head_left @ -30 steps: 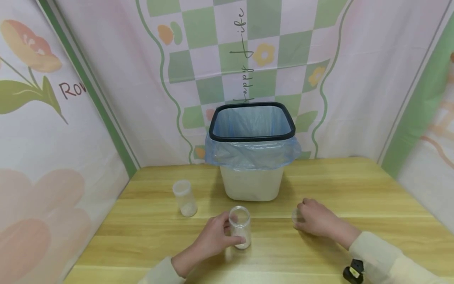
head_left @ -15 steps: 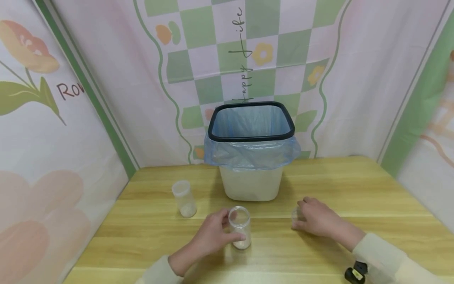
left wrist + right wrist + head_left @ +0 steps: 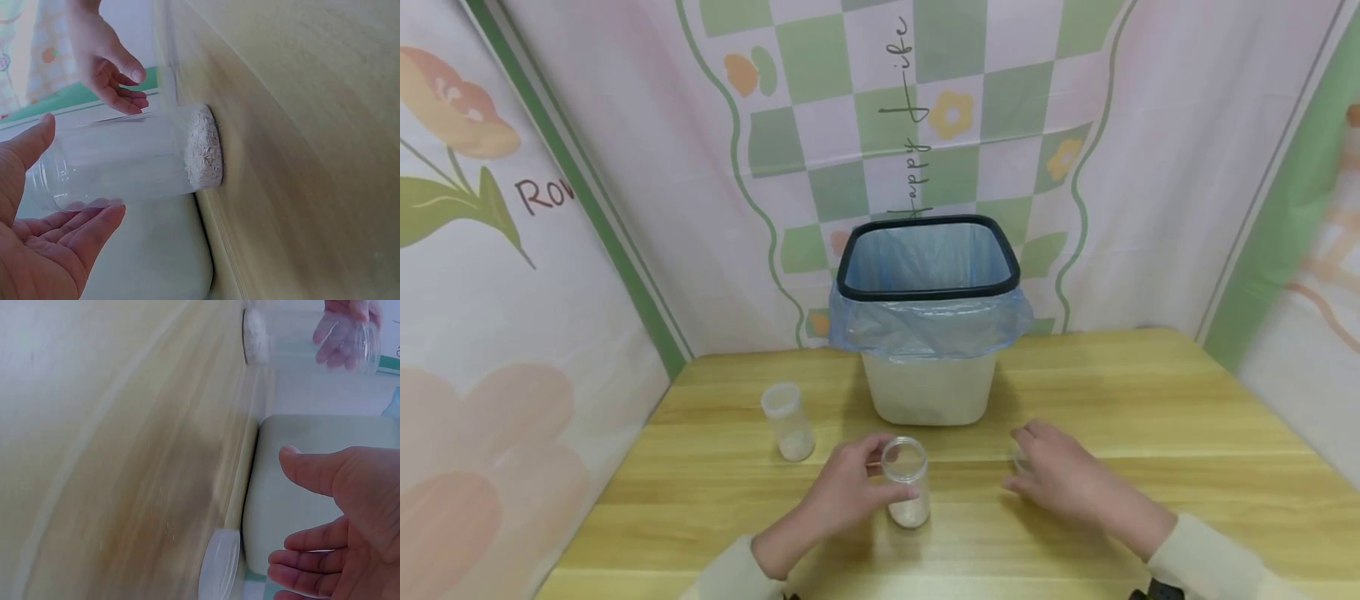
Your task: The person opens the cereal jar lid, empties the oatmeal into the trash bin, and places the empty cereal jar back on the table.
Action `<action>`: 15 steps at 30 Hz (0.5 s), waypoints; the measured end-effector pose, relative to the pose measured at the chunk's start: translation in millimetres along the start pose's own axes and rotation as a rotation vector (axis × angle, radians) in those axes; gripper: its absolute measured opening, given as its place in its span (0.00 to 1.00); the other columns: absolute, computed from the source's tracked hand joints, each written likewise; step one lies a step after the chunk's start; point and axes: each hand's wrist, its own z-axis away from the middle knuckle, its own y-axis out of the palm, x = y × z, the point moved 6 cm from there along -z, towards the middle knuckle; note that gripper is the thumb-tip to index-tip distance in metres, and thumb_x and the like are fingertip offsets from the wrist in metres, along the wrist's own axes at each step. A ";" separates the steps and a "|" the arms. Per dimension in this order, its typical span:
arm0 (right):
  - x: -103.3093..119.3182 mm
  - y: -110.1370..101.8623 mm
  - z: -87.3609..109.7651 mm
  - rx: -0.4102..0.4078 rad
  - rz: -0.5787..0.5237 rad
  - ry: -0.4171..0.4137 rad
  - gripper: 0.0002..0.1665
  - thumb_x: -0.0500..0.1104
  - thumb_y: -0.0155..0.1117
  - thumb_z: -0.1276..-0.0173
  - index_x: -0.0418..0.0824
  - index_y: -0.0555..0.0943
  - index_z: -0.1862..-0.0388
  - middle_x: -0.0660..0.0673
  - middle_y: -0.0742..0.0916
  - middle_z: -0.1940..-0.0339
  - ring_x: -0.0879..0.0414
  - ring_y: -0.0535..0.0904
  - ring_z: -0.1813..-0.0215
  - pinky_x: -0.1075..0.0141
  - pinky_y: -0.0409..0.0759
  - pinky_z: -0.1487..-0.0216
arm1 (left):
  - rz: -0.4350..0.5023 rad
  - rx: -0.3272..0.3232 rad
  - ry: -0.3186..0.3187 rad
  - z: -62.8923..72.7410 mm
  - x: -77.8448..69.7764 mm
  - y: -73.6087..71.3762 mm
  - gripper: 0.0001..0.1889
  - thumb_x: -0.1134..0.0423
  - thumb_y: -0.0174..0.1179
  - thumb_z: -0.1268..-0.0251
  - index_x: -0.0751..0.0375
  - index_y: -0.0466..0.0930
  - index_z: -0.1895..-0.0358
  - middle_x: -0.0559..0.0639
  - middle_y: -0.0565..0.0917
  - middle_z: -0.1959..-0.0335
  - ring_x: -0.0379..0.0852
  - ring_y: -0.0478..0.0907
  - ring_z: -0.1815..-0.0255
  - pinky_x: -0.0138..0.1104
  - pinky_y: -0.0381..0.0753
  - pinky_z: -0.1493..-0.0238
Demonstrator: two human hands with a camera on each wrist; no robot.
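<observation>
My left hand (image 3: 850, 483) holds a clear plastic jar (image 3: 907, 483) that stands upright on the table. Its thumb lies on the near side and its fingers on the far side. The jar's mouth is uncovered, and a shallow layer of white rice-like grains (image 3: 203, 150) covers its bottom. To the right, my right hand (image 3: 1063, 471) hovers low with its fingers apart and nothing between them. Just beyond those fingers a round, clear-looking lid (image 3: 219, 565) lies on the table, mostly hidden by the hand in the head view.
A second jar (image 3: 788, 421) with a whitish lid and some white contents stands to the left. Behind the hands is a pale bin (image 3: 932, 392) with a black rim and blue liner. Patterned curtains (image 3: 647, 125) enclose the wooden table (image 3: 715, 433) at the back and sides.
My right hand has let go of the lid, its fingers spreading away from it. My left hand stays at the jar, its thumb slightly higher. The head view has shifted a little.
</observation>
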 end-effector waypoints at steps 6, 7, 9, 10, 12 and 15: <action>11.0 1.7 3.8 -0.014 0.000 -0.021 0.41 0.52 0.74 0.44 0.23 0.74 0.43 0.28 0.79 0.47 0.34 0.76 0.46 0.42 0.75 0.45 | 0.020 -0.017 0.013 0.3 -2.2 -0.6 0.33 0.51 0.75 0.51 0.69 0.77 0.45 0.60 0.82 0.52 0.59 0.81 0.49 0.37 0.81 0.52; 13.1 2.0 4.4 -0.021 0.003 -0.029 0.41 0.52 0.74 0.45 0.24 0.74 0.43 0.28 0.79 0.47 0.34 0.76 0.46 0.43 0.75 0.45 | 0.025 -0.020 0.016 0.6 -2.1 -0.7 0.32 0.52 0.75 0.51 0.70 0.77 0.46 0.60 0.83 0.52 0.59 0.81 0.49 0.37 0.81 0.52; 16.5 2.3 5.3 -0.031 0.002 -0.036 0.41 0.52 0.74 0.44 0.24 0.74 0.43 0.28 0.79 0.46 0.34 0.75 0.45 0.42 0.74 0.44 | 0.046 -0.024 0.017 1.0 -1.7 -0.6 0.31 0.53 0.75 0.50 0.69 0.78 0.47 0.59 0.83 0.53 0.59 0.81 0.50 0.35 0.81 0.53; 18.2 2.0 5.6 -0.038 0.001 -0.038 0.41 0.52 0.74 0.44 0.25 0.74 0.42 0.28 0.78 0.45 0.34 0.75 0.44 0.42 0.73 0.43 | 0.059 -0.027 0.020 1.1 -1.3 -0.4 0.30 0.55 0.75 0.50 0.69 0.78 0.47 0.58 0.83 0.53 0.58 0.81 0.50 0.34 0.81 0.54; 21.7 1.1 6.3 -0.048 0.000 -0.044 0.41 0.53 0.74 0.44 0.26 0.73 0.41 0.28 0.78 0.44 0.34 0.74 0.43 0.42 0.72 0.42 | 0.085 -0.034 0.021 1.5 -1.1 -0.3 0.28 0.57 0.75 0.49 0.68 0.78 0.47 0.57 0.83 0.53 0.57 0.81 0.50 0.33 0.81 0.55; 27.0 -1.4 6.8 -0.073 -0.011 -0.060 0.41 0.52 0.74 0.43 0.26 0.73 0.40 0.28 0.78 0.43 0.34 0.74 0.42 0.42 0.72 0.42 | 0.143 -0.048 0.002 2.6 -0.9 -0.2 0.26 0.59 0.75 0.49 0.66 0.78 0.47 0.57 0.83 0.54 0.56 0.81 0.50 0.31 0.81 0.56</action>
